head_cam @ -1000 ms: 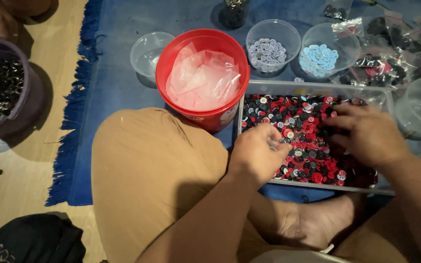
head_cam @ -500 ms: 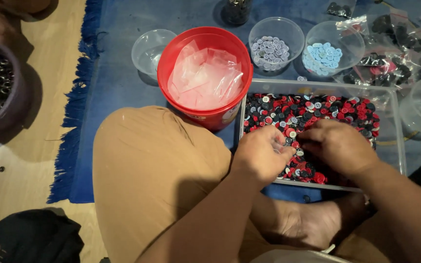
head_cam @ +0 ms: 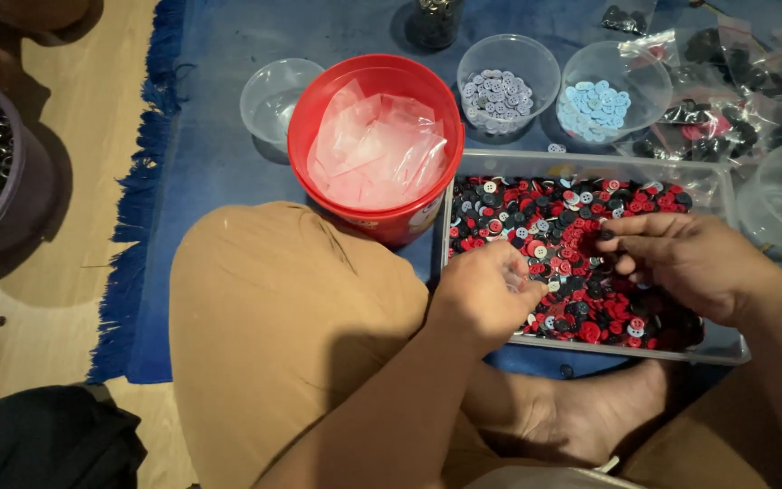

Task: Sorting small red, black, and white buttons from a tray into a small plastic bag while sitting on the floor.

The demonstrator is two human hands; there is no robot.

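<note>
A clear rectangular tray [head_cam: 721,186] filled with red, black and white buttons [head_cam: 572,244] is placed on the blue rug [head_cam: 219,154], just beside a red bucket [head_cam: 319,118] holding clear plastic bags [head_cam: 377,149]. The left hand [head_cam: 486,290] is loosely curled above the buttons; whether something is pinched cannot be told. The right hand [head_cam: 681,258] is rested on the buttons, fingers half bent.

Left hand [head_cam: 486,294] curled over a clear tray [head_cam: 721,186] of red, black and white buttons [head_cam: 545,217], right hand [head_cam: 681,263] picking among them, red bucket [head_cam: 314,118] of plastic bags beside, blue rug [head_cam: 201,163] underneath
</note>
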